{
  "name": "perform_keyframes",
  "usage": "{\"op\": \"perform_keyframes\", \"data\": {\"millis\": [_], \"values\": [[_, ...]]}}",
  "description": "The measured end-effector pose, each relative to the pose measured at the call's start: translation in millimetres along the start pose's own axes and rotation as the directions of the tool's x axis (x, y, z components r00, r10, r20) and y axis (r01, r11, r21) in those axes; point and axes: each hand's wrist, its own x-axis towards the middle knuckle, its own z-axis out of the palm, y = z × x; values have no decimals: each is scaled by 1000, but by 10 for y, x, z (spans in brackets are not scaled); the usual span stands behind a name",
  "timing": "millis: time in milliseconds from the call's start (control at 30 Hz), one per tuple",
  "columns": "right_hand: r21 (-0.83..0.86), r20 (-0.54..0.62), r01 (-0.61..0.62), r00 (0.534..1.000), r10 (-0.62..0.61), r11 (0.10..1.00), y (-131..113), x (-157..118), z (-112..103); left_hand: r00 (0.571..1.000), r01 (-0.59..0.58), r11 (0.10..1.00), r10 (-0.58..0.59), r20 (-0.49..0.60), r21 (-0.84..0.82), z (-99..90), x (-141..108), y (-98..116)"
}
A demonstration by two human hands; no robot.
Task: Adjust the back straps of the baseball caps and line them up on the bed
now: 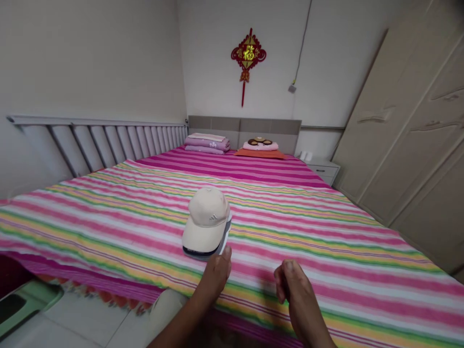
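A cream baseball cap [208, 210] with a small stitched logo rests on the striped bedspread [145, 217], its brim pointing towards me. Under it, the edges of dark and white headwear show, as if caps are stacked; most of that is hidden. Just at the near right corner of the brim is my left hand [217, 273], fingers curled in and thumb up. Whether it touches the stack I cannot tell. My right hand [295, 287] hovers over the bedspread further right, its fingers curled and the thumb resting over them, with nothing visible in it.
Folded purple bedding [207, 144] and a pink cushion [260, 145] on an orange cloth lie by the headboard [268, 130]. A white rail [119, 140] runs along the left. At right stand a nightstand [321, 169] and wardrobe [391, 130]. A green plastic object [34, 299] is lower left.
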Motion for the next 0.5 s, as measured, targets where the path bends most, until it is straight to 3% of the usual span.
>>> {"op": "perform_keyframes", "data": {"millis": [167,267,500], "values": [[-13,174,-185,967,185,983,452,41,149,990,126,991,-129,-56,-52,-12,45,-255],[10,284,-213,937,202,977,739,-4,227,967,206,963,-227,-112,-176,-62,85,-374],[-72,414,-231,878,240,970,1112,-127,248,878,244,741,-443,-183,-625,-280,130,-577]]}}
